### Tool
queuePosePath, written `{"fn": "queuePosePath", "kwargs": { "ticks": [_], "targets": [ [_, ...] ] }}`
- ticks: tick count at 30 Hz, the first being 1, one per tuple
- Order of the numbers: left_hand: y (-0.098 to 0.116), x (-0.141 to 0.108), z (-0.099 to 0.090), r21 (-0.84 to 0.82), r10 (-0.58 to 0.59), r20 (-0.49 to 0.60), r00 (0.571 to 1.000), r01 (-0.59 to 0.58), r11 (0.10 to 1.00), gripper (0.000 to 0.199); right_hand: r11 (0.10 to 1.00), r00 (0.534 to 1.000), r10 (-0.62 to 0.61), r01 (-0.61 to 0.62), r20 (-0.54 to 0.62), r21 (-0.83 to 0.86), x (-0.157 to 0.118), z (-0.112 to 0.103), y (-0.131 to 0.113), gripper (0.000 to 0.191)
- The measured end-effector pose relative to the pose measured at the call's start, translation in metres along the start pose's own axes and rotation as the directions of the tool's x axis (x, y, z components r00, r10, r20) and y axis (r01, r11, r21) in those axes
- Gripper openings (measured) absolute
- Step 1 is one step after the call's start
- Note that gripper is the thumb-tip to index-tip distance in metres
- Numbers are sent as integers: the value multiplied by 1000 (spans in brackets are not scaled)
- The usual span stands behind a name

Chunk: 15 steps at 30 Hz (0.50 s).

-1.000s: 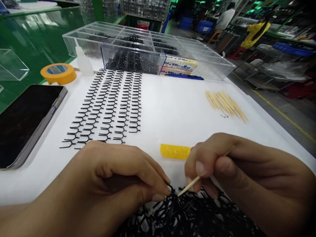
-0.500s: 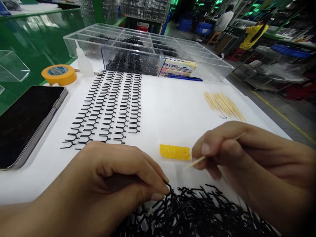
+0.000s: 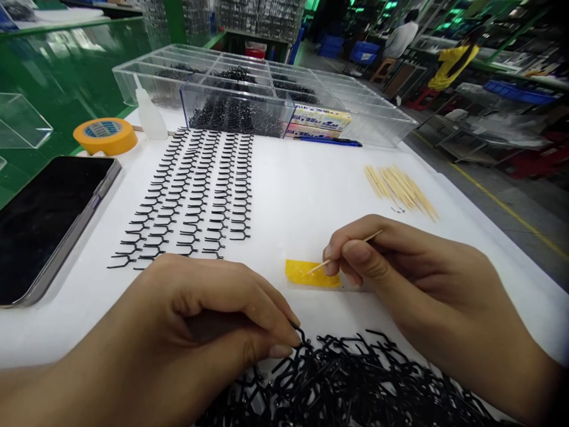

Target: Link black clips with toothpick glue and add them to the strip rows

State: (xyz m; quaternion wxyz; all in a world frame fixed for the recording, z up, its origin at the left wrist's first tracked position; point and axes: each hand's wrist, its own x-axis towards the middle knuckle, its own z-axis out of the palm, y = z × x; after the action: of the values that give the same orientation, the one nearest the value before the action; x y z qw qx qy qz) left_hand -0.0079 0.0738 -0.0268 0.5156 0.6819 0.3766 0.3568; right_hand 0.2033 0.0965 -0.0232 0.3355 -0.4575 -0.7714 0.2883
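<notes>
- Your left hand (image 3: 200,296) pinches a black piece (image 3: 301,332); slackening could drop it.
- Your right hand (image 3: 400,267) grips a toothpick (image 3: 318,267); pressing hard might snap it.

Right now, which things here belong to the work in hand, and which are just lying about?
In use, it seems:
toothpick in the right hand
yellow strip at its tip
black piece in the left hand
black pile
rows of black pieces

Probably just lying about:
phone
orange tape roll
slim blue tool
</notes>
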Motion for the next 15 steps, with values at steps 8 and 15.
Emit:
{"fn": "queuePosePath", "kwargs": {
  "ticks": [8, 15],
  "targets": [
    [-6, 3, -2, -24, -23, 17, 1000, 24, 999, 16, 1000, 1000, -17, 17, -21, -9, 0, -2, -2, 19],
    [-5, 5, -3, 63, -126, -43, 991, 128, 990, 13, 969, 998, 58, -58, 8, 242, -8, 1, -4, 19]
  ]
}}
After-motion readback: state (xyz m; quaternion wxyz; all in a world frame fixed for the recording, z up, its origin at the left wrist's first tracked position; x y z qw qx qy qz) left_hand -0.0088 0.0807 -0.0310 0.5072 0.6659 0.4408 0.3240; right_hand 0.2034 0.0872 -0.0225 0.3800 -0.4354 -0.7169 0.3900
